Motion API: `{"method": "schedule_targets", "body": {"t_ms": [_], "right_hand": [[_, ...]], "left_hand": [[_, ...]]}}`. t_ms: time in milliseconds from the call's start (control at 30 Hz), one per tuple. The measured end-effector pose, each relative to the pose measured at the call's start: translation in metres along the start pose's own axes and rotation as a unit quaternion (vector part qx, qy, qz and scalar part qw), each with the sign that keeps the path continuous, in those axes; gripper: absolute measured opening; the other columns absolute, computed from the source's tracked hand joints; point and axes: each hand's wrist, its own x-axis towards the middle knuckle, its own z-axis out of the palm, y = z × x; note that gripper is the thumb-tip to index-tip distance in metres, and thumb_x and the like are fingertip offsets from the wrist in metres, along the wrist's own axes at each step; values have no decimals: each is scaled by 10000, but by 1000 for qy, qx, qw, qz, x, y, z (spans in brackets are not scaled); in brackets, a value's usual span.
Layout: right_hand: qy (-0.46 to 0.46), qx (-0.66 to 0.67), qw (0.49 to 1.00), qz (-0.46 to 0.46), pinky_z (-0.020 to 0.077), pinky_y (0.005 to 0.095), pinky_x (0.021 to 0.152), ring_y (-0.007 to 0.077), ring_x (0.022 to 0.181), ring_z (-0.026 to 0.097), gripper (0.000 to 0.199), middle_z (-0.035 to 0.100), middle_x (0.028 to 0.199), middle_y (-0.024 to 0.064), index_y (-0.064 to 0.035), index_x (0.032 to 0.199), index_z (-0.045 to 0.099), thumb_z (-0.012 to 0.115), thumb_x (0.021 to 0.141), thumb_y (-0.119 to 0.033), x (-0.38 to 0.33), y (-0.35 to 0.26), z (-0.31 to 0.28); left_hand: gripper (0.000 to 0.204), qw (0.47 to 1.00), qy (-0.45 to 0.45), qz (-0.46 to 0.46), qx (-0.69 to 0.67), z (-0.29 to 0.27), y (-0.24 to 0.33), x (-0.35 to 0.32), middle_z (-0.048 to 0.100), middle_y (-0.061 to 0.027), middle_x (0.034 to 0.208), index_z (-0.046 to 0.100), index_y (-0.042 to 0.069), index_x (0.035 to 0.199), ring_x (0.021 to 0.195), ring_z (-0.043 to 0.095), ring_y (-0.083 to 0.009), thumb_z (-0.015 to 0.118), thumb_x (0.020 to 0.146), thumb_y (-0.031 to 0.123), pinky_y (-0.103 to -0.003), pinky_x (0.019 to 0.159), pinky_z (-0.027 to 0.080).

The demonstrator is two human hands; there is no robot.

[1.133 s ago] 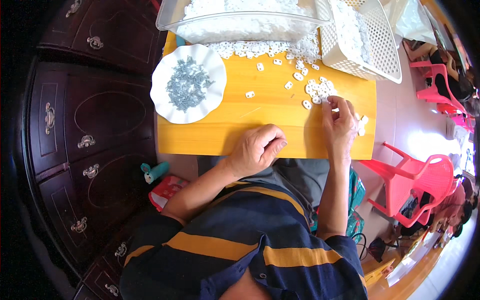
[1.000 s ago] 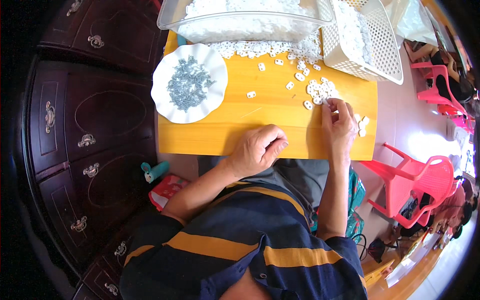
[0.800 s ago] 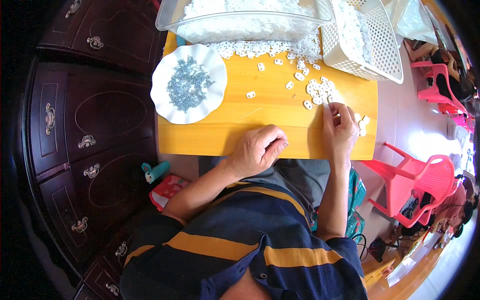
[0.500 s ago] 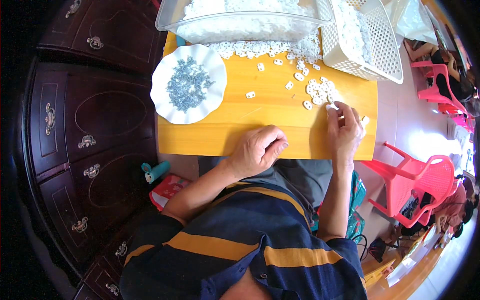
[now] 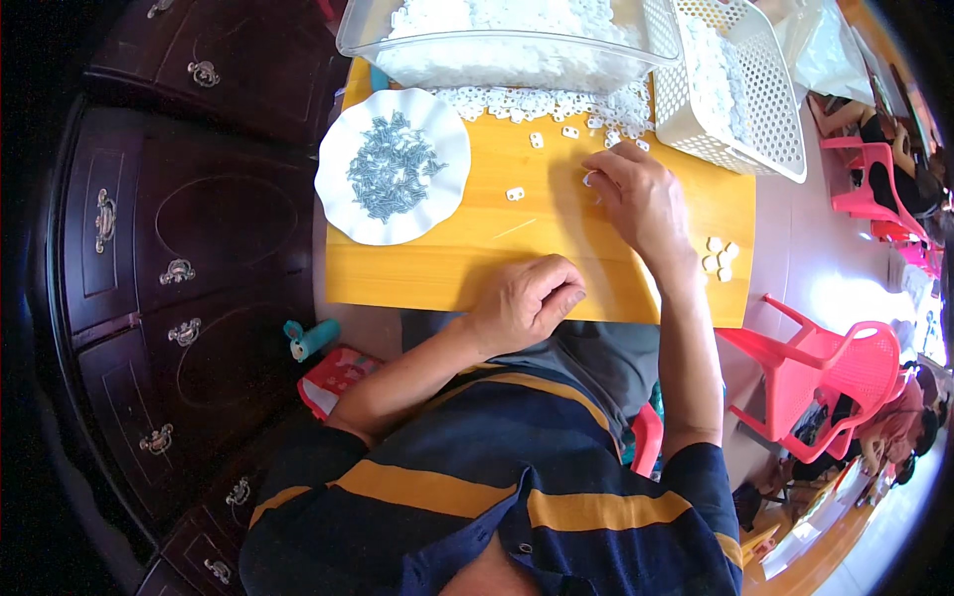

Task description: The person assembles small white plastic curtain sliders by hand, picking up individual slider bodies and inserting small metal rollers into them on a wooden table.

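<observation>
My right hand (image 5: 644, 204) is over the right half of the table, its fingertips pinched at a small white plastic piece (image 5: 588, 180). The palm hides the tabletop beneath it. At the table's front edge, my left hand (image 5: 529, 301) rests with curled fingers and the thumb laid over them; its inside is hidden. Loose two-holed white pieces (image 5: 515, 194) lie ahead of the hands. Several more white pieces (image 5: 717, 260) sit grouped near the right edge. A white scalloped bowl (image 5: 333, 204) at the left holds many small grey metal pins (image 5: 388, 174), possibly screws.
A clear plastic bin (image 5: 517, 48) full of white pieces stands at the back, with loose pieces spilled along its front. Beside it is a white perforated basket (image 5: 780, 129). Dark cabinets (image 5: 224, 214) flank the left; a pink chair (image 5: 825, 358) stands right. People sit farther off.
My right hand has moved left and away from me, over the white pieces. Several pieces now show near the right edge, where one showed before. My left hand stays by the front edge.
</observation>
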Motion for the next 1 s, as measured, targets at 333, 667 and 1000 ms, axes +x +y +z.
{"method": "schedule_targets", "body": {"t_ms": [333,667,1000], "right_hand": [[-41,-52,997,-45,526,425,696,334,775,670,132,676,897,101,-116,964,729,704,853,-183,14,8,5],[-62,-70,994,-55,535,450,710,341,803,673,133,674,899,105,-105,924,695,690,861,-221,17,8,0],[-23,25,996,-77,514,355,643,240,717,662,104,676,834,79,-53,925,665,702,842,-105,14,6,-11]], "left_hand": [[57,1000,-12,0,0,-1,-3,-3,635,-130,791,608,32,929,720,646,-300,641,918,77,-380,649,499],[69,1000,0,7,-9,3,-5,-2,632,-146,782,587,38,894,711,639,-353,645,902,75,-416,632,498],[72,1000,3,-14,6,2,1,0,628,-144,763,597,31,905,676,632,-328,647,910,81,-403,612,490]]}}
